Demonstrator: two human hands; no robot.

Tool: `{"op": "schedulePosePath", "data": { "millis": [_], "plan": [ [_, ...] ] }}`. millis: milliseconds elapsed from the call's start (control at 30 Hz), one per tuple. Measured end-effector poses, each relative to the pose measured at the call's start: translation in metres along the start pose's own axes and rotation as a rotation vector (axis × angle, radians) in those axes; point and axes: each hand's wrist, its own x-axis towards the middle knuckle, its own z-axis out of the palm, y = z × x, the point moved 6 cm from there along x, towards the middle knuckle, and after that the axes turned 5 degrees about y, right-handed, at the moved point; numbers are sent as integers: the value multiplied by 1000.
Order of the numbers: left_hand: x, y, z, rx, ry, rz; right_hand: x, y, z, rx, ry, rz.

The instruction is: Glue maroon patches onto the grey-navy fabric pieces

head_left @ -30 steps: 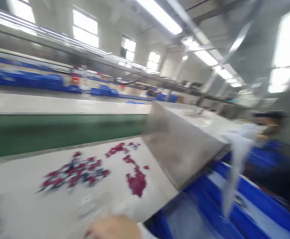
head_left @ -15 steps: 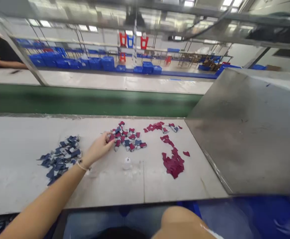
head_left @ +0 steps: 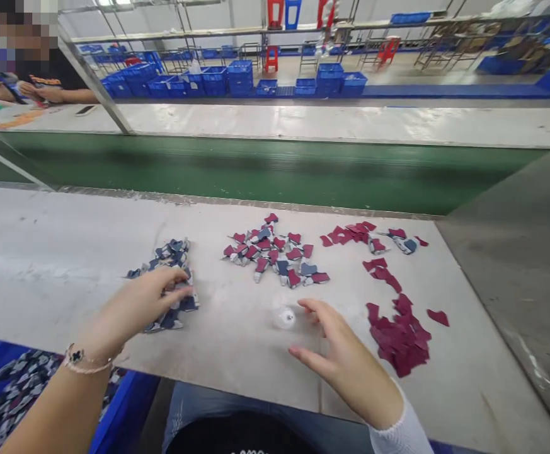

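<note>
My left hand (head_left: 156, 296) is over a pile of navy and grey cut pieces (head_left: 171, 252) on the table's left part. Its thumb and forefinger are apart at the pile's right side; no piece shows clearly between them. My right hand (head_left: 331, 347) is open, thumb and fingers spread around the near side of a small clear container with a white top (head_left: 285, 317), apart from it. Beyond the container lie maroon and grey pieces (head_left: 273, 255), with a few navy ones among them. Plain maroon pieces (head_left: 400, 337) are heaped to the right of my right hand.
More maroon pieces (head_left: 353, 233) lie at the back right. A blue crate (head_left: 137, 403) full of pieces stands below the table's left edge. A metal panel (head_left: 515, 252) bounds the right side, a green belt (head_left: 275, 170) the far side. Co-workers' hands (head_left: 43, 93) are far left.
My left hand has moved left from the maroon-and-grey pieces to the navy pile. My right hand has come into view beside the small container. The camera view has tilted down and turned left.
</note>
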Motion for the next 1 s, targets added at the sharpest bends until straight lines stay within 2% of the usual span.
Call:
{"op": "schedulePosePath", "data": {
  "millis": [100, 200, 267, 367, 467, 533, 633, 733, 800, 900, 1000],
  "plan": [
    [-21, -10, 23, 94, -144, 138, 15, 12, 35, 93, -43, -21],
    [-27, -12, 36, 202, -124, 168, 22, 8, 44, 109, -64, -31],
    [-25, -8, 38, 217, -52, 198, 22, 4, 40, 115, -92, -24],
    [-22, 4, 37, 75, 29, 257, 12, 4, 28, 222, -140, 77],
    [-25, 26, 43, -102, -27, 283, -4, 8, 7, 399, -105, 171],
    [-29, 44, 53, -248, -114, 244, -12, 11, -10, 454, -66, 157],
    [-36, 72, 72, -642, -243, 130, -17, 20, -27, 584, -105, 126],
    [-40, 91, 95, -1168, -319, -40, -16, 29, -30, 788, -158, 116],
    [-42, 99, 109, -1397, -331, -122, -14, 32, -25, 872, -144, 115],
    [-48, 109, 125, -1533, -436, -244, -11, 29, -12, 962, -113, 120],
    [-59, 119, 130, -1552, -567, -339, -11, 21, 0, 1011, -141, 135]
  ]
}}
